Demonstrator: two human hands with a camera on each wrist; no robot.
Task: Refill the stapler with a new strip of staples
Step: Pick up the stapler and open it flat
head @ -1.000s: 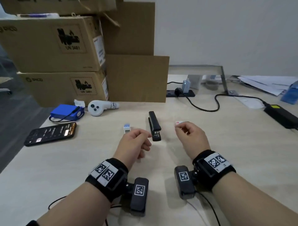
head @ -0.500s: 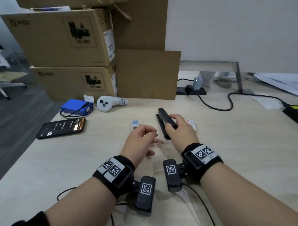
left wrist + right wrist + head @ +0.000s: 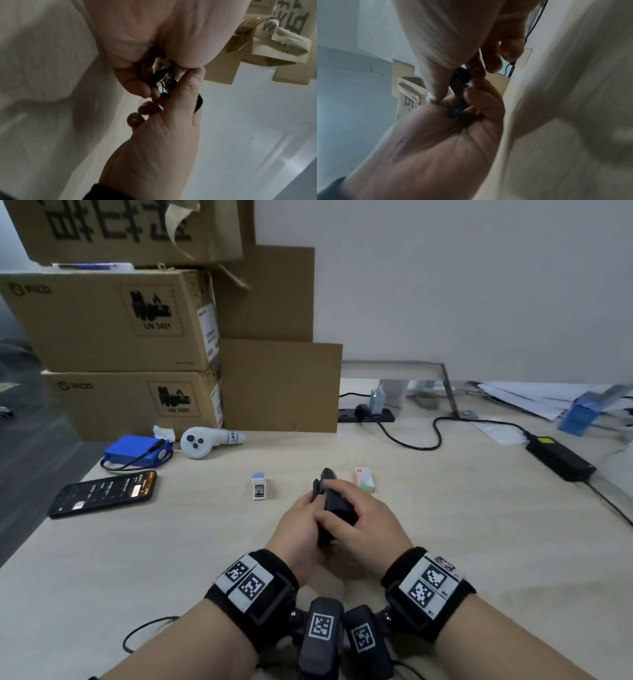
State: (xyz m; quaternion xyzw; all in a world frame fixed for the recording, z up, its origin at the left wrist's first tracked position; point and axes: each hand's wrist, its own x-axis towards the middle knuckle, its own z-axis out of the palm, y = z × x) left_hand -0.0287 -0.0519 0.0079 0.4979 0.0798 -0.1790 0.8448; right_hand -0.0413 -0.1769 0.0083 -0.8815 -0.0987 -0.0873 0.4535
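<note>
The black stapler [image 3: 331,501] is off the table, held between both hands in the middle of the head view. My left hand [image 3: 303,517] grips its left side and lower end. My right hand [image 3: 358,510] wraps over its top, fingers curled round the body. The left wrist view shows the stapler's metal end [image 3: 165,79] pinched between fingers of both hands. In the right wrist view only a dark piece of the stapler [image 3: 459,82] shows between the fingers. A small pink and white staple box [image 3: 364,479] lies just beyond my right hand. A small blue and white box [image 3: 259,486] lies to the left.
A phone [image 3: 102,493], a blue pack [image 3: 137,451] and a white controller [image 3: 205,441] lie at the left on the table [image 3: 479,542]. Stacked cardboard boxes [image 3: 130,354] stand behind them. A power strip [image 3: 366,416], black cable and power brick [image 3: 560,458] sit at the back right.
My right hand left the staple box on the table, took the stapler and drew it toward me. My left hand came in and now grips the stapler too.
</note>
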